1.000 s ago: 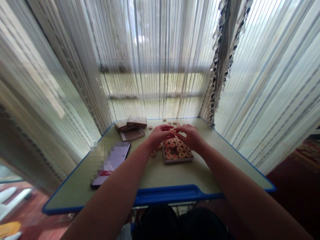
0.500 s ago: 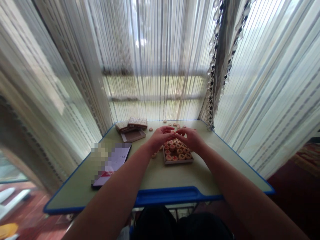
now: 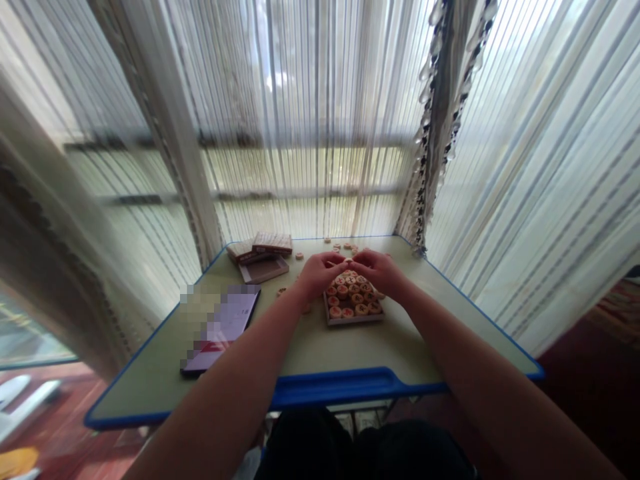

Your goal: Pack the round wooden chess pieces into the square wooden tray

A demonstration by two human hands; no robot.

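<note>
A shallow box (image 3: 356, 321) holds several round wooden pieces (image 3: 361, 309) with red or dark characters, and a gap shows among them. Above its far part, my left hand (image 3: 323, 272) and my right hand (image 3: 376, 270) meet at the fingertips. Between them is a small pale round piece (image 3: 349, 261), pinched by the fingers of both hands. More round pieces (image 3: 337, 247) lie loose on the table beyond my hands, and a few sit left of the box, partly hidden by my left hand.
The green table (image 3: 310, 353) has a blue rim. On its left lie a phone (image 3: 227, 323), partly pixelated, an open tray (image 3: 264, 269) and patterned boxes (image 3: 273, 243). String curtains (image 3: 310, 120) hang behind the far edge.
My hands have closed in on each other, and the pale piece between the fingertips shows more clearly. The whole view has shifted slightly.
</note>
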